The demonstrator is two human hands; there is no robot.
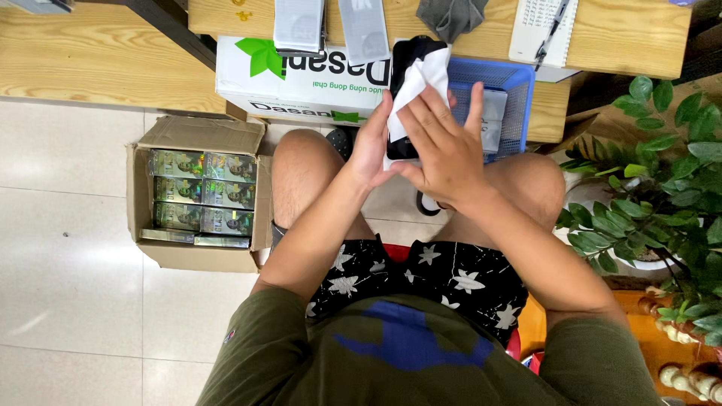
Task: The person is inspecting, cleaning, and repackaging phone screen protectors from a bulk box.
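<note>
Seated, looking down over knees. Left hand [370,146] grips a black phone [406,68] by its left edge, thumb side wrapped round, holding it upright-tilted over the lap. Right hand [444,146] lies flat across the phone's face, fingers spread, pressing a white cloth [423,75] against the glass — not clenched, but closed on the cloth by palm and finger pressure. The cloth's top sticks out above the fingertips; the lower phone is hidden under the palm.

Doing this well, as a judgement: keep the left grip firm at the edges so the phone doesn't slip, keep the cloth flat under the fingers, wipe in even passes rather than bunching it.

Pose: both forearms angle inward from the shoulders, wrists meeting above the gap between the knees; right wrist bent back a little, left wrist straight.

Just beyond the grip — a blue basket [519,98] with a clear packet inside, touching a white carton [301,83] with green print. Left of the grip, on the tile floor, an open box [197,135] of shiny packs. Right, a potted plant [662,173]. Farthest, a wooden bench [624,37] carrying a notebook [530,26] with pen, a grey cloth and two flat packets.
</note>
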